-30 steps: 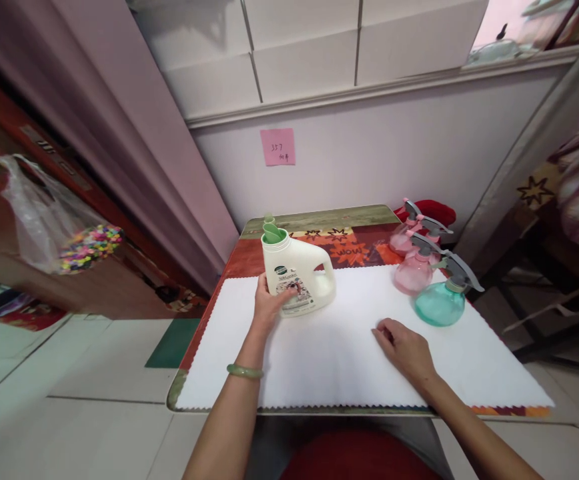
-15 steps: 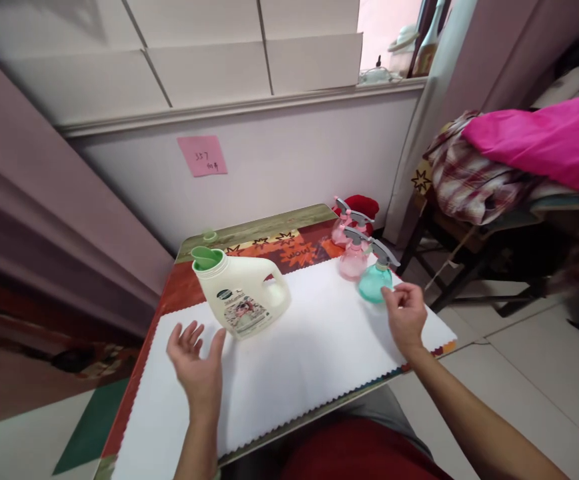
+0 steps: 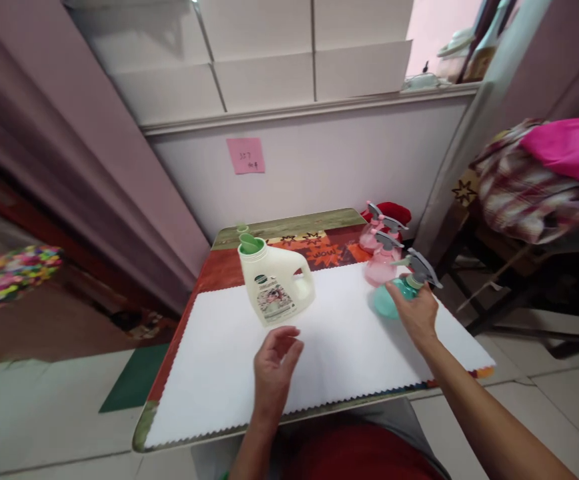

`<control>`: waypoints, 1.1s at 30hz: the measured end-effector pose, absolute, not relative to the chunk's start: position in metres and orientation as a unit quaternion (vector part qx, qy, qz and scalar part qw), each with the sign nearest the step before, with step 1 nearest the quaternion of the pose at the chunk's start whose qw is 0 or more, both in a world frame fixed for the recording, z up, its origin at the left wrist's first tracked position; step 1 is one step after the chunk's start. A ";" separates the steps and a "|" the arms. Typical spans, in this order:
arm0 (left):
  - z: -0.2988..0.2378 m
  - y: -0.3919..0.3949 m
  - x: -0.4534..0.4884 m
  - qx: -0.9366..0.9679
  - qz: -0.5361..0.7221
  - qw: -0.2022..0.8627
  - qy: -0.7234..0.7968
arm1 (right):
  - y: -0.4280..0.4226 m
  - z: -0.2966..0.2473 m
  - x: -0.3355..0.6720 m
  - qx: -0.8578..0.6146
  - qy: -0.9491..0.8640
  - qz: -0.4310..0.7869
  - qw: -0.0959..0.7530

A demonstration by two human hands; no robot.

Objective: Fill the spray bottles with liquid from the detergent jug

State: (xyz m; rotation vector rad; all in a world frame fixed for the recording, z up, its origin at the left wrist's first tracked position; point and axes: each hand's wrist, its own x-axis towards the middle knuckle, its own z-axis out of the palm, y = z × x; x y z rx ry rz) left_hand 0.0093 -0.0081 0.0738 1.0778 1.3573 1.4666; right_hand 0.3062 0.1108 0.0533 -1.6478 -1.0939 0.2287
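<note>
My right hand (image 3: 416, 312) is closed around the upper part of a teal spray bottle (image 3: 387, 304) with a grey trigger, and the bottle leans to the right. Just left of it stand several pink spray bottles (image 3: 379, 269). My left hand (image 3: 275, 363) hovers over the white cloth with curved fingers apart and nothing in it. Behind that hand, a cream plastic jug (image 3: 274, 283) stands with its handle to the right and a green spout in its uncapped mouth. A green cap (image 3: 242, 228) lies at the table's back edge.
A white cloth (image 3: 209, 380) with zigzag edges covers most of the small table (image 3: 142, 427). Something red (image 3: 394, 213) sits behind the pink bottles. To the right stands a dark chair heaped with clothes (image 3: 519, 200). A pink note (image 3: 246, 156) is on the wall.
My right hand has taken hold of the teal spray bottle and tipped it. My left hand has moved right, from beside the jug to in front of it. The view has shifted left.
</note>
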 end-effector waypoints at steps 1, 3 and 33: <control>0.074 -0.009 0.020 0.396 0.590 0.474 0.520 | 0.099 0.060 0.296 -0.680 -0.467 0.113 0.553; 0.076 -0.008 0.043 0.307 0.604 0.576 0.457 | 0.076 0.076 0.269 -0.629 -0.498 0.184 0.569; 0.158 -0.017 -0.003 0.492 0.535 0.591 0.350 | 0.034 0.111 0.173 -0.093 -0.531 0.813 0.220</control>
